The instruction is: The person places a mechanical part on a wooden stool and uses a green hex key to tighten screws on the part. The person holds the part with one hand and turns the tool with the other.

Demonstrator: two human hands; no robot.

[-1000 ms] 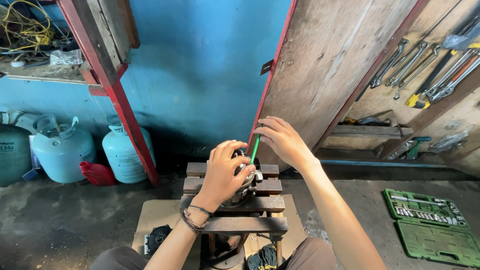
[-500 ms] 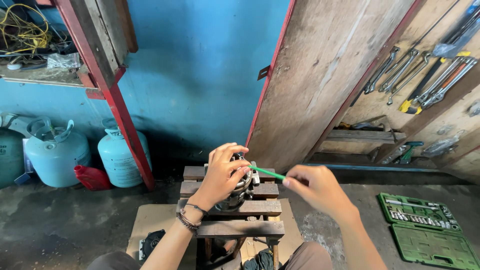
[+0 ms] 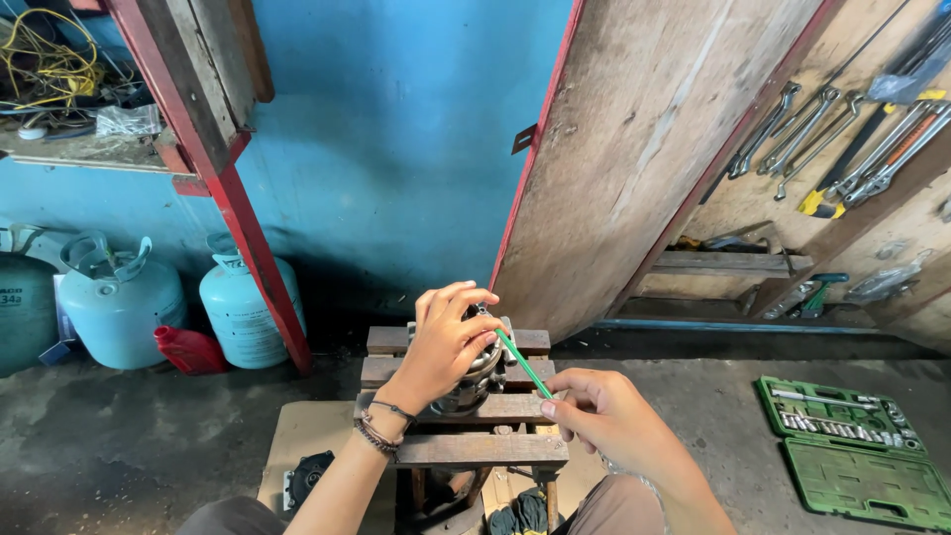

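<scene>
My left hand (image 3: pixel 443 342) rests on top of a round grey metal part (image 3: pixel 474 374) standing on a small slatted wooden stool (image 3: pixel 466 451). My right hand (image 3: pixel 602 416) holds the near end of a thin green rod (image 3: pixel 524 365), whose far tip points up-left at the top of the metal part, just beside my left fingers. A dark bracelet sits on my left wrist. Most of the metal part is hidden under my left hand.
Pale blue gas cylinders (image 3: pixel 236 312) and a red container (image 3: pixel 190 349) stand at the blue wall on the left. An open green socket set case (image 3: pixel 860 451) lies on the floor at right. Wrenches (image 3: pixel 792 124) hang on a wooden board. Cardboard (image 3: pixel 302 446) lies under the stool.
My right hand has pulled back from over the metal part toward me and down to the right, taking the green rod, which now slants up-left. My left hand stays on the part.
</scene>
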